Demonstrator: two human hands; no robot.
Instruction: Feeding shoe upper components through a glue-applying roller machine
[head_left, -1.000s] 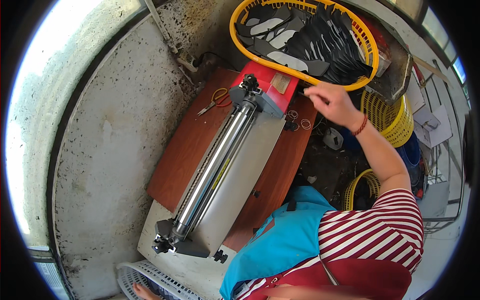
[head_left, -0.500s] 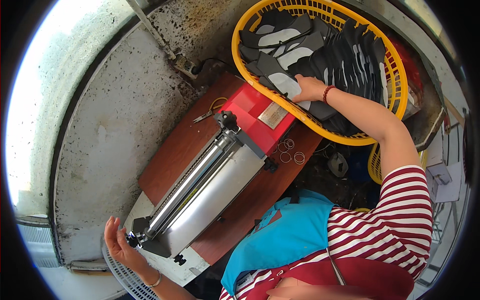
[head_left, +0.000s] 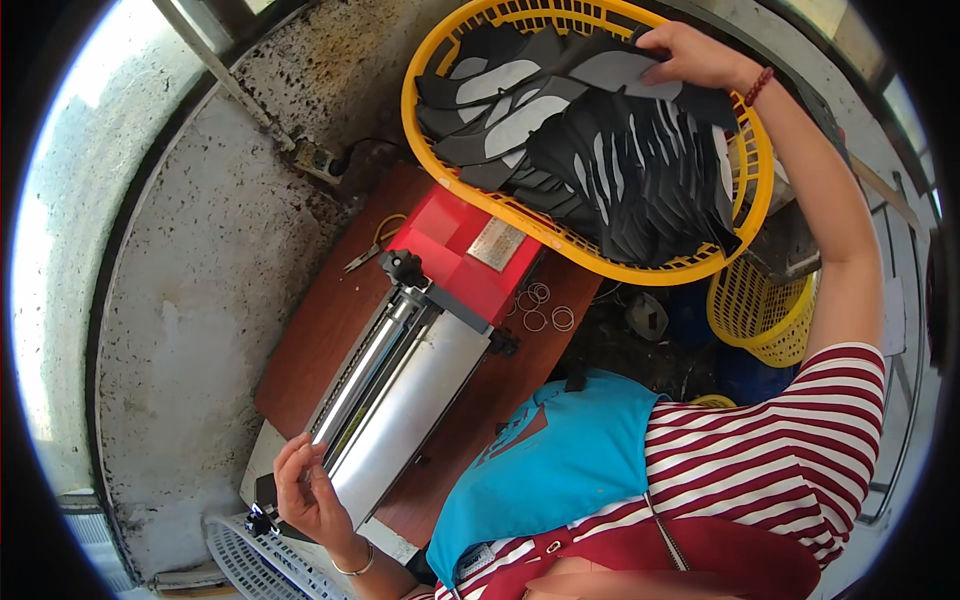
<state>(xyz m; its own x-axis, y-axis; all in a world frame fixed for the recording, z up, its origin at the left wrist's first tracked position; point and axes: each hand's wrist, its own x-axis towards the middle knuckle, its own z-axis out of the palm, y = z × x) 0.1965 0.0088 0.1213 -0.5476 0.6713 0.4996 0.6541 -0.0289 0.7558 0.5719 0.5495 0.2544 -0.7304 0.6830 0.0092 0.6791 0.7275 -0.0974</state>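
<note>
At the far side of a yellow oval basket [head_left: 560, 232], my right hand [head_left: 695, 55] grips a dark, flat, curved cut piece with a light grey patch [head_left: 612, 70], thumb and fingers closed on its edge. Beneath it the basket is filled with similar dark cut pieces [head_left: 520, 88], many standing in a packed row. My left hand [head_left: 315, 495] is raised above the near left end of a red and steel roller machine [head_left: 410, 385]. Its fingers are loosely bent and apart from the thumb, with nothing seen in them.
The machine stands on a reddish-brown board [head_left: 300, 335]. Yellow-handled snips [head_left: 370, 250] lie beyond it, and several metal rings [head_left: 563, 319] lie on its right. A second yellow basket [head_left: 765, 310] stands lower right. A pale plastic basket [head_left: 265, 568] is lower left, beside a stained wall [head_left: 190, 290].
My right hand has moved from the basket's near edge to its far right side, now holding a cut piece. My left hand has shifted right over the machine's end. The view has shifted.
</note>
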